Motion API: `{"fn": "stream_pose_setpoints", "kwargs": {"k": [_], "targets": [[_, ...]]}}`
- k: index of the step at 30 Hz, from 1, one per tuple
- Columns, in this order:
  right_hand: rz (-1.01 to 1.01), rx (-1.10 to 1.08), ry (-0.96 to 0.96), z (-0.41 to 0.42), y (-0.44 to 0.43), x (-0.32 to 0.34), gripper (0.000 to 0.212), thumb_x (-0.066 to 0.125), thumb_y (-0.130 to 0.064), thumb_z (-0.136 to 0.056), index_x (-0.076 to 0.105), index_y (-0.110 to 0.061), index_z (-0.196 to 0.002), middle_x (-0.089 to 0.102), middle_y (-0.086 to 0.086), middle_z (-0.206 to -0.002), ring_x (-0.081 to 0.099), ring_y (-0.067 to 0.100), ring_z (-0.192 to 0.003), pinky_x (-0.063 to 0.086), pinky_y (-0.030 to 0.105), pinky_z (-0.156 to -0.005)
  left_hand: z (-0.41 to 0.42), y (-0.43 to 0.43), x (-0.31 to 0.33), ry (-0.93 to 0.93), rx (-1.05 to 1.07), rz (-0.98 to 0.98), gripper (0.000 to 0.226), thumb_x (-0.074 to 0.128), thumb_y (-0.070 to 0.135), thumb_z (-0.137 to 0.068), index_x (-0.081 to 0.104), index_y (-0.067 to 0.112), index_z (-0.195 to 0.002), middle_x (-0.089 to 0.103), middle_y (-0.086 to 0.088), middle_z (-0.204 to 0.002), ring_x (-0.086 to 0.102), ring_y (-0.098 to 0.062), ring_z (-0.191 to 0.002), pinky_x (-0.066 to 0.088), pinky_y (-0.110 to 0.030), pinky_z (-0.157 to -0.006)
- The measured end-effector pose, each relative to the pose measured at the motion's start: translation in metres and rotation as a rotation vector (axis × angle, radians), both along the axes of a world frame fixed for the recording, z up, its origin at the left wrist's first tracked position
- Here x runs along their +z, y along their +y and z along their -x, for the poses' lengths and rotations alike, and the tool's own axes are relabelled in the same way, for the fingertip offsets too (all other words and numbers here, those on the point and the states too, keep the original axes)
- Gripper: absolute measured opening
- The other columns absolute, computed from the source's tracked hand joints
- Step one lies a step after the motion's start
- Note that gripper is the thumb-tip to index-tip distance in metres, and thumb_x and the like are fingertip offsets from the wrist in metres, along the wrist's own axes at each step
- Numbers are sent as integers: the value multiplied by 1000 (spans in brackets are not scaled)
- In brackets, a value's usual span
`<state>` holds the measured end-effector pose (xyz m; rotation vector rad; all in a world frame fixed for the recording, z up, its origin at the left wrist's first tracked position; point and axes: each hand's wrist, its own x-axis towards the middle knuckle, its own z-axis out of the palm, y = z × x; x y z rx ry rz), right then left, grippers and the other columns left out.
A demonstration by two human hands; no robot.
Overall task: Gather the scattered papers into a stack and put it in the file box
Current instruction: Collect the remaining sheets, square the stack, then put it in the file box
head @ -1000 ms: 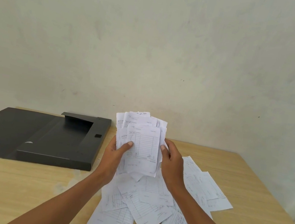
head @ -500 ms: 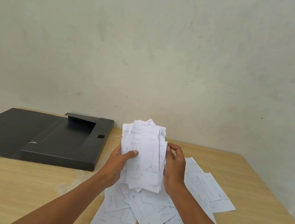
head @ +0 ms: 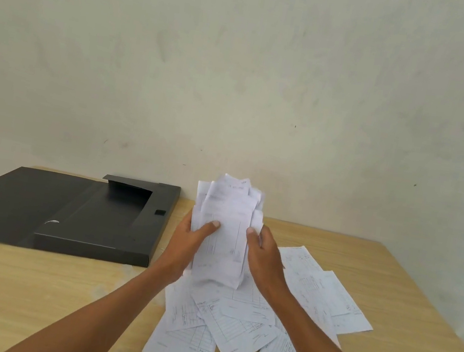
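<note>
An upright bundle of white printed papers (head: 225, 224) is gripped from both sides, my left hand (head: 187, 245) on its left edge and my right hand (head: 262, 254) on its right edge, thumbs on the front sheet. The bundle's lower edge rests on or just above the scattered papers (head: 233, 326) that lie fanned out on the wooden table (head: 20, 294). More loose sheets (head: 324, 292) spread to the right of my right arm. The black file box (head: 101, 215) lies open on the table to the left, its lid (head: 5, 199) folded out flat.
A plain pale wall (head: 242, 70) rises directly behind the table. The table's right edge (head: 430, 304) runs diagonally at the far right.
The held bundle has been squeezed narrower and squared up, and both hands have lowered it onto the loose sheets. My right thumb has returned to the front sheet.
</note>
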<state>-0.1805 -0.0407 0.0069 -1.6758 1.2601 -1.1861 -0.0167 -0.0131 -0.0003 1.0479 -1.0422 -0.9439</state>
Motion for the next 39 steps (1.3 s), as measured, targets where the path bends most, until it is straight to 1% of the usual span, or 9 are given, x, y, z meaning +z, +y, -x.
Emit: {"fn": "stream_pose_setpoints", "kwargs": {"k": [4,8,11,15,18,25,32,35,39], "targets": [[-6,33,145,3,4,-32,27,46,-32,-103,51,-24,-128,64,-12,-107,63,6,-96,48,19,-73,-3,11,-30,-24,-22,-95,27,68,28,-94,55,38,-116,70,4,-120,73,-12,-94,59,-19,-62],[-4,47,96,-1,1,-43,54,51,-41,-99,33,-28,-147,56,-8,-135,58,15,-122,54,38,-97,-3,11,-23,0,36,-46,27,68,27,-95,55,42,-114,69,13,-116,71,-10,-100,58,-19,-63],[118,-102,56,-5,-1,-26,61,55,-46,-96,32,-26,-148,46,-6,-143,51,12,-125,52,36,-96,-1,7,-7,-10,35,5,28,69,23,-94,58,41,-112,72,19,-107,73,-5,-95,58,-18,-66],[72,-52,123,-1,-2,-25,56,59,-52,-91,43,-26,-138,52,-9,-135,53,12,-123,53,33,-92,-3,9,-14,-156,52,18,34,74,31,-90,56,42,-117,68,21,-111,69,-4,-103,56,-13,-67],[9,13,146,2,2,-39,39,62,-43,-93,47,-29,-126,58,-14,-117,57,7,-107,45,15,-72,-5,11,-33,-142,90,0,55,75,40,-86,49,38,-135,66,15,-122,67,-10,-111,58,-16,-69],[38,-80,33,-8,-3,-30,60,62,-50,-90,37,-25,-139,51,-8,-128,56,13,-115,55,37,-89,3,7,-18,-138,163,54,43,73,40,-88,47,49,-121,61,24,-118,66,-3,-103,57,-16,-68],[-29,-1,7,-3,0,-31,49,61,-47,-93,35,-28,-130,61,-5,-122,65,10,-101,57,29,-74,-2,10,-37,-213,80,7,49,68,39,-93,41,45,-134,60,23,-126,66,-8,-112,59,-18,-71],[13,18,-13,-5,-2,-27,64,56,-57,-90,26,-42,-145,58,-8,-136,60,14,-120,56,42,-93,-1,12,-35,-206,63,5,51,68,41,-92,39,50,-132,60,24,-127,67,-6,-111,61,-23,-77],[102,58,56,-5,-3,-21,69,53,-52,-94,19,-45,-154,36,-18,-156,38,8,-142,42,41,-112,-3,11,-32,-317,104,28,41,67,47,-90,46,53,-124,62,29,-121,68,-5,-107,60,-20,-75]]}}
